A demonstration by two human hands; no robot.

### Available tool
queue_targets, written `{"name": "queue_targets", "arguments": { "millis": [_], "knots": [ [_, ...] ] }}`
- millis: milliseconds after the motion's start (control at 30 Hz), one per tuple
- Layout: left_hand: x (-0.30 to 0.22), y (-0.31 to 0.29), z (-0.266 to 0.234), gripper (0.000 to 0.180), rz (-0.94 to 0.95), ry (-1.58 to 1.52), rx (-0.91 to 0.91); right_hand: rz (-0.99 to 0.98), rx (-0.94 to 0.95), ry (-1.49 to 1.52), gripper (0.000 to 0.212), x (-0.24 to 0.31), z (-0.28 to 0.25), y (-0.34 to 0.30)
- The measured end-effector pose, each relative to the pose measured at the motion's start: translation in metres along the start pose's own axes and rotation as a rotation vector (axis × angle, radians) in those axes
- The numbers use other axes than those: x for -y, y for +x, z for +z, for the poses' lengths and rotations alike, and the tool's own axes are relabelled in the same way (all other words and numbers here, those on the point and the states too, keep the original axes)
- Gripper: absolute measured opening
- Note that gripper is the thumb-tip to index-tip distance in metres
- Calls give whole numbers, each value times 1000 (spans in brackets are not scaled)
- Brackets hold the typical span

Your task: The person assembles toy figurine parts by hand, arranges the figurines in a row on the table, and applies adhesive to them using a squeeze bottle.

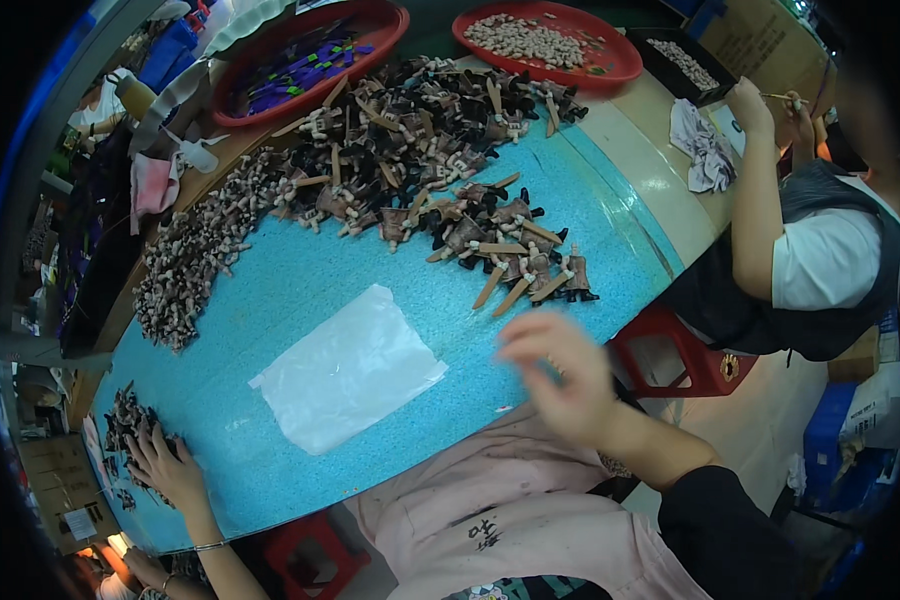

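My left hand (166,466) lies with fingers spread on a small pile of dark little parts (125,420) at the table's left end. My right hand (565,380), smeared by motion, hovers over the near right edge of the table, thumb apart from the bent fingers and nothing visible between them. Beyond it lies a group of small figurines (540,265) with brown bodies, black boots and flat tan blade-shaped pieces. A larger heap of similar figurines (400,130) covers the far side. Between my hands, a clear plastic sheet or bag (350,370) lies flat.
Small pale-and-brown parts (185,260) are heaped along the left edge. Two red basins stand at the back, one with purple and green pieces (300,78), another with pale pieces (530,42). A crumpled grey cloth (703,145) lies near a co-worker (810,240) seated right, beside a red stool (680,355).
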State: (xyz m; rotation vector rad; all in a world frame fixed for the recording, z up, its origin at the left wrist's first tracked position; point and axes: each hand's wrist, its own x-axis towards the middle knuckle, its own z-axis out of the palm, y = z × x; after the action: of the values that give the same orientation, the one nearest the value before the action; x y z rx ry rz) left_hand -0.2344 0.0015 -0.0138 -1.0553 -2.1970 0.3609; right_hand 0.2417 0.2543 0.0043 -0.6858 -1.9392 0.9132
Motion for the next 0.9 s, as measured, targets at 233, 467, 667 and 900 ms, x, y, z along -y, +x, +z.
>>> {"name": "queue_targets", "arguments": {
  "millis": [233,467,667,900],
  "knots": [
    [-169,47,-141,37,367,-946,42,68,13,-483,49,-24,-39,25],
    [-323,89,-199,42,826,-1061,-229,3,263,-572,62,-31,-36,44],
    [-357,108,-186,40,755,-1026,-271,0,355,-477,60,-32,-48,55],
    [-337,115,-183,24,717,-1183,-137,113,143,271,55,-36,-32,38]
  ]
}}
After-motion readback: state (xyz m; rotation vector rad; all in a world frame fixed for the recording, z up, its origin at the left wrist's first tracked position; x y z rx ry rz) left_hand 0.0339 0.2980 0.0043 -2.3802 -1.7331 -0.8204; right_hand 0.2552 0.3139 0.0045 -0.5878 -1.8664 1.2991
